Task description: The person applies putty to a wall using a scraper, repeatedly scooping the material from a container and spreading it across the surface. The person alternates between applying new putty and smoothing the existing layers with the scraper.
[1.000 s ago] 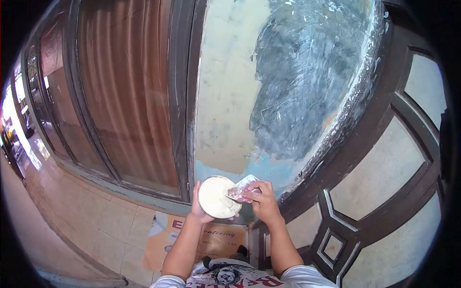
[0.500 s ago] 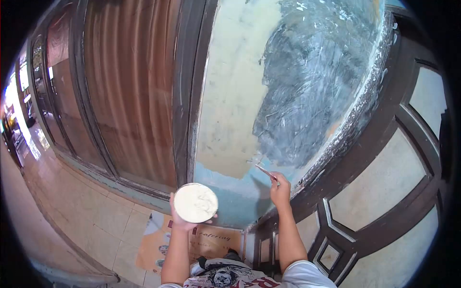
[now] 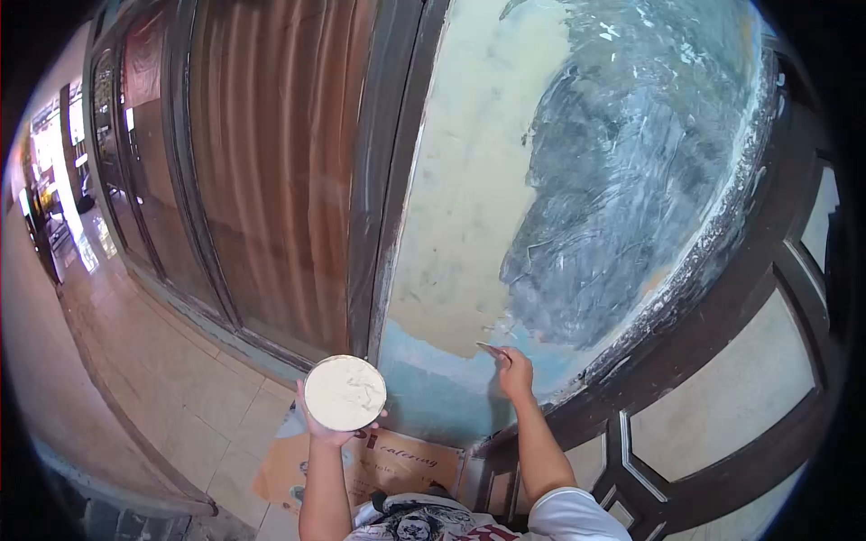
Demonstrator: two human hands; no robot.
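Observation:
A round container of off-white paste (image 3: 345, 393) rests in my left hand (image 3: 329, 433), whose fingers show around its lower rim. My right hand (image 3: 515, 373) is closed on a thin flat scraper (image 3: 490, 348), and the tool's tip is at the lower part of the wall. On that wall (image 3: 469, 180) a cream layer covers the left side, a rough grey patch (image 3: 613, 198) the right, and light blue paint (image 3: 433, 379) shows below. Whether the tip touches the wall I cannot tell.
Left of the wall stands a dark-framed window (image 3: 280, 180) with brown curtains behind it. A dark wooden panelled door (image 3: 722, 388) is at the right. An orange printed sheet (image 3: 406, 464) lies on the tiled floor (image 3: 180, 361) below my hands.
The view has shifted, so the wall appears farther right and lower. My right hand and the scraper have moved left along the wall, toward the cream layer's lower edge.

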